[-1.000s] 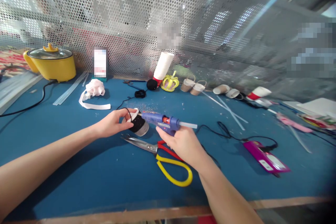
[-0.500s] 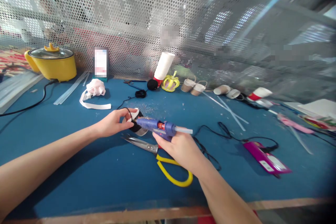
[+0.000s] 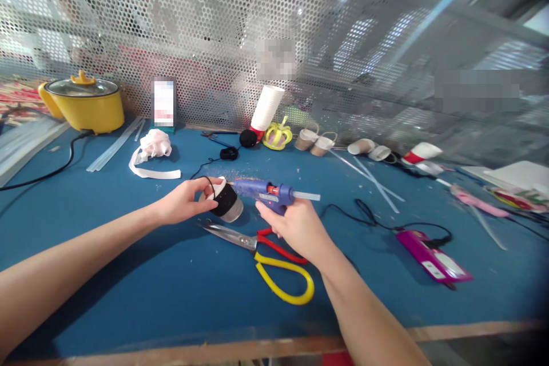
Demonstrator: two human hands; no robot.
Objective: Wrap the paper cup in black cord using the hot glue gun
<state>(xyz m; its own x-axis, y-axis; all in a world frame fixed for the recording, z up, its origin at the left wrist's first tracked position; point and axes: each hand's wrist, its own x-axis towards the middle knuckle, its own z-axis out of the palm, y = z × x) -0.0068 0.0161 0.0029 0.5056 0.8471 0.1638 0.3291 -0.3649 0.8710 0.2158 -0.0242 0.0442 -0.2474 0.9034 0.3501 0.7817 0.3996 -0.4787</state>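
Cannot see the handle and trigger of the blue glue gun [image 3: 281, 197], tucked behind the closed fingers of the right hand [image 3: 302, 234]; can make out only the barrel, the back end and the clear glue stick [image 3: 307, 197] poking out behind. Cannot tell touching from just short at the nozzle, right by the rim of the cup [image 3: 227, 202]. Holds the cup tilted over the blue table [image 3: 171, 297] in the left hand [image 3: 184, 203], with thumb and fingers part-closed about the mouth and covering much of it. Can follow the strand from the black yarn [image 3: 229, 152] only as far as the left hand. Compared with half a second ago, shows the glue gun drawn back to the right, uncovering the cup's black band and pale base, plus more of the red handle on the scissors [image 3: 247, 241]. Keeps left hand and cup in place.
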